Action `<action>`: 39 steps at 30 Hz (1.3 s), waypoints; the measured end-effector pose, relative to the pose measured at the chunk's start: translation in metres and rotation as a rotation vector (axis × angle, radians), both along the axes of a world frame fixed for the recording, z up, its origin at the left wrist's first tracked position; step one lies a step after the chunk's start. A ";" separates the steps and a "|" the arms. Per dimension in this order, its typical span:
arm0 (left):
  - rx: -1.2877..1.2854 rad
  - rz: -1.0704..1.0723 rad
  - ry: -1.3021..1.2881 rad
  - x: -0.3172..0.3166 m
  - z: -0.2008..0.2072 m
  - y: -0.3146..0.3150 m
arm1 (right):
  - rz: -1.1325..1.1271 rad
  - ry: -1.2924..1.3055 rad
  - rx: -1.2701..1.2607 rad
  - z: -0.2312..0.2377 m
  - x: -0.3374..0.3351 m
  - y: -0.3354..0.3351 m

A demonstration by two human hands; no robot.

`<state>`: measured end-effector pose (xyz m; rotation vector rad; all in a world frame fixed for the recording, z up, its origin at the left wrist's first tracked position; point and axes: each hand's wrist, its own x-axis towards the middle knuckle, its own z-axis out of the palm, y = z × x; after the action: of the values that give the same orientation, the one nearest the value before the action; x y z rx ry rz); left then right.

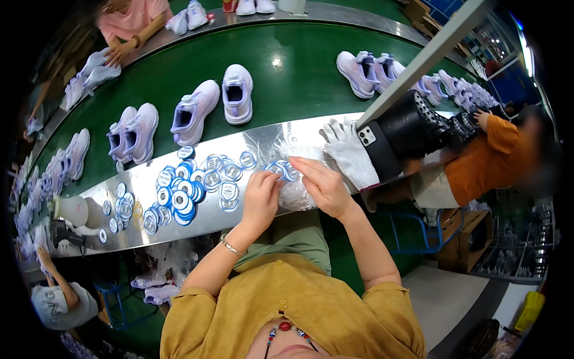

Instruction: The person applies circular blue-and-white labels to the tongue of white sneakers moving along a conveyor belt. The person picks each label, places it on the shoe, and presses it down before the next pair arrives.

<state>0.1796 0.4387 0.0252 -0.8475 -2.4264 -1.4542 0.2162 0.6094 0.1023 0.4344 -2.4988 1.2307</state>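
Note:
Both hands work low over the metal ledge at the front of the green conveyor. My left hand (262, 194) is closed, thumb and fingertips together; whatever they pinch is hidden. Just past its fingertips lie a few round blue-and-white tags (289, 170). My right hand (326, 188) has its fingers stretched out toward those tags, the thumb apart from them. Under and between the hands is a crumpled clear plastic bag (296, 196). A loose heap of similar round tags (181, 200) spreads to the left of my left hand, some of them in clear wrapping.
Pale lilac sneakers (237, 94) stand in pairs along the green belt (287, 60). White knit gloves (350, 155) and a black device (412, 122) sit right of my hands, beneath a slanting metal post (424, 60). A white tape roll (72, 210) is far left. Co-workers stand around the line.

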 end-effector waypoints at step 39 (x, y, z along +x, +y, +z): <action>-0.276 0.106 -0.623 -0.085 0.003 -0.079 | -0.330 -0.312 -0.097 -0.084 -0.058 -0.054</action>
<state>0.0944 0.3597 0.0282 -0.3174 -3.1201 -1.5358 0.1580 0.5559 0.0188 -0.2056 -2.6043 1.3570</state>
